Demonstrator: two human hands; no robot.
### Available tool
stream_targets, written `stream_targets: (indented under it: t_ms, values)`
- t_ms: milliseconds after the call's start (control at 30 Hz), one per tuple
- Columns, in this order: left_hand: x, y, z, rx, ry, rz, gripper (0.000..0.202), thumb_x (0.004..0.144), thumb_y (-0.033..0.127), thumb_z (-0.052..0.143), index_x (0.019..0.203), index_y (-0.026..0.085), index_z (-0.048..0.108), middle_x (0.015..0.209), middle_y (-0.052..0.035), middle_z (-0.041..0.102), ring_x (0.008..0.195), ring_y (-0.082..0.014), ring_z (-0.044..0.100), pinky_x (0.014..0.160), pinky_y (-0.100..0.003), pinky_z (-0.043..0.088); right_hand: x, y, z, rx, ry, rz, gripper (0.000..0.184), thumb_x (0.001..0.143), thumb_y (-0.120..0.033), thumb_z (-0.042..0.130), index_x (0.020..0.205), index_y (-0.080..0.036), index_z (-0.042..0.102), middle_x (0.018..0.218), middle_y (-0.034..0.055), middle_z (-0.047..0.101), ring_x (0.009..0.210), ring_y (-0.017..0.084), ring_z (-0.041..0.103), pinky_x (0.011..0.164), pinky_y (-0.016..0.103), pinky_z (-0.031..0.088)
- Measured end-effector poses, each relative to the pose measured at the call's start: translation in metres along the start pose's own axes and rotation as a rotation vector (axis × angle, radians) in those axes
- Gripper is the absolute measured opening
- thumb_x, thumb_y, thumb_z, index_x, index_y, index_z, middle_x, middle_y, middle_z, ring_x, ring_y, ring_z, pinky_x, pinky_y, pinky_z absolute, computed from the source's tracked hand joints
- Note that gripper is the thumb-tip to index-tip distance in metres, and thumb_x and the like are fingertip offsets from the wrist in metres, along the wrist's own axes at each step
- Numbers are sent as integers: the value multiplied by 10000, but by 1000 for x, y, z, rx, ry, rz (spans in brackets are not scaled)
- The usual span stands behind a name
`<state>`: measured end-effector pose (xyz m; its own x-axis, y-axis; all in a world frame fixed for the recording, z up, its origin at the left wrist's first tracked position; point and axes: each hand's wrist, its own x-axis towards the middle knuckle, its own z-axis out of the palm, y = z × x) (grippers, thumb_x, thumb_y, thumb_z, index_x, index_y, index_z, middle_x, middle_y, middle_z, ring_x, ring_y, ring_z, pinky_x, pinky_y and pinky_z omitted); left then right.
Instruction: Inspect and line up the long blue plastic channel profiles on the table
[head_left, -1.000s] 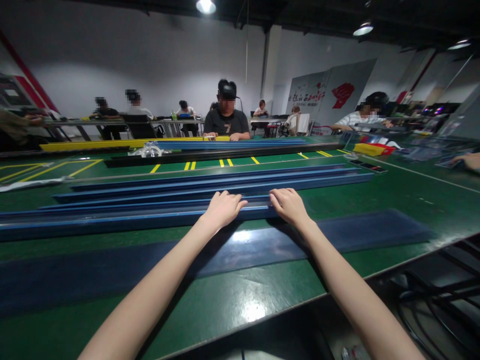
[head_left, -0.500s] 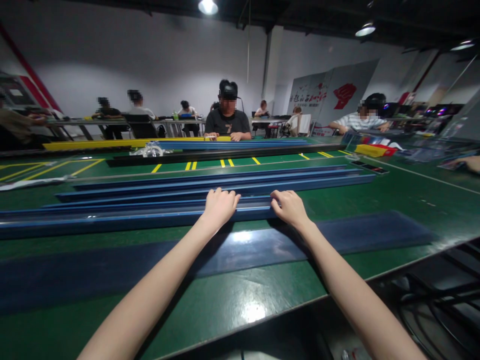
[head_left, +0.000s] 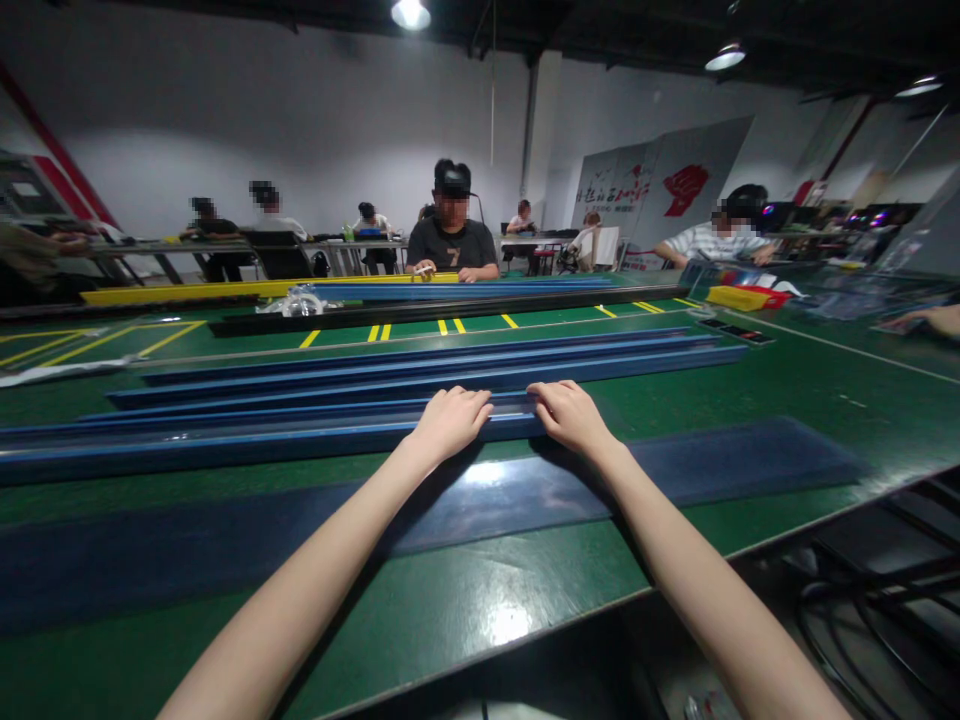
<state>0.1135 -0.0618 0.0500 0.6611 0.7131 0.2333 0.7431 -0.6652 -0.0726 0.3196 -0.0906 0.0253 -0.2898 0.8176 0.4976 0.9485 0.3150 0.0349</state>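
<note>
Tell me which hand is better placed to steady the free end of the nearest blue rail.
Right, probably. The right hand rests at the end of the nearest blue rail; the left hand grips farther along it.

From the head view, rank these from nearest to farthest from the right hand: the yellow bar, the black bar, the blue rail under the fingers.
From the right hand:
1. Blue rail, touched, under the fingers.
2. Black bar, mid-table, beyond the yellow floor marks.
3. Yellow bar, far left edge, near the seated person.
</note>
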Motion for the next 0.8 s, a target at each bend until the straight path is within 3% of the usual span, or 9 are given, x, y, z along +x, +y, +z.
stream_targets:
  t_ms: [200,400,533,633,800]
  values:
    - [-1,1,-10,95,5,-82,404,934,316,269,894,164,641,929,-80,681,926,-248,582,742,-339,404,-1,7,-6,-121,77,169,255,844,-196,366,895,-155,612,799,71,688,747,170,599,759,270,315]
    - [-1,0,-8,141,37,-188,402,931,301,275,901,127,635,857,-129,676,915,-263,589,725,-349,394,-1,5,-7,-182,55,222,285,853,-230,355,772,-165,620,706,68,677,678,162,592,735,267,308]
    - [-1,2,-6,120,68,-141,384,929,293,287,892,131,633,894,-111,668,914,-251,581,721,-341,390,0,2,-5,-169,-15,193,242,816,-195,379,758,-164,612,751,75,683,729,179,597,728,271,317]
    - [0,4,-3,91,88,-58,380,934,283,279,908,150,634,960,-79,663,917,-225,569,720,-326,391,0,-3,-4,-106,-20,124,222,812,-194,394,863,-158,607,816,71,687,776,182,599,753,265,331]
    - [1,3,7,25,107,67,347,940,312,295,1106,193,574,1227,-35,567,1075,-194,506,806,-312,387,-1,-8,0,-28,-5,16,292,852,-254,395,1070,-139,551,963,84,679,870,180,601,780,257,352]
